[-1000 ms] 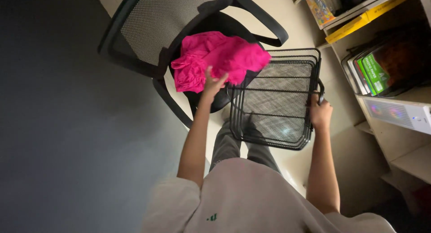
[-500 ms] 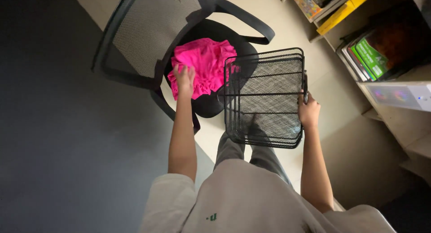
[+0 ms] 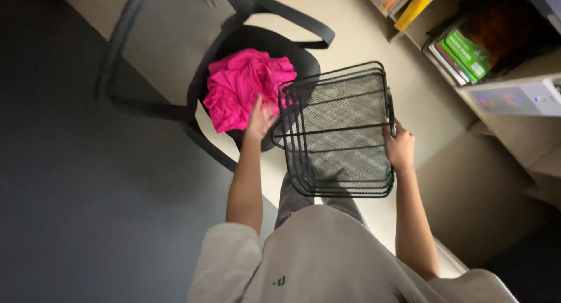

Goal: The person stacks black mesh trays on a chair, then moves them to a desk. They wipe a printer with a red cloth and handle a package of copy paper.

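Note:
A crumpled bright pink cloth (image 3: pixel 239 87) lies on the seat of a black office chair (image 3: pixel 304 57). My left hand (image 3: pixel 260 119) rests at the cloth's near edge, fingers apart, touching it. My right hand (image 3: pixel 399 145) grips the right rim of a black wire mesh basket (image 3: pixel 339 133), held in the air beside the chair, above my legs. The basket looks empty inside.
Shelves with books and a white box (image 3: pixel 514 98) stand at the right. A dark carpet (image 3: pixel 87 192) covers the floor on the left, pale floor (image 3: pixel 374 34) beyond the chair. The chair's armrest (image 3: pixel 292 16) curves over at the top.
My left hand slid from the top of the pink cloth back to its near edge. The basket stays held in my right hand, and the view has shifted slightly.

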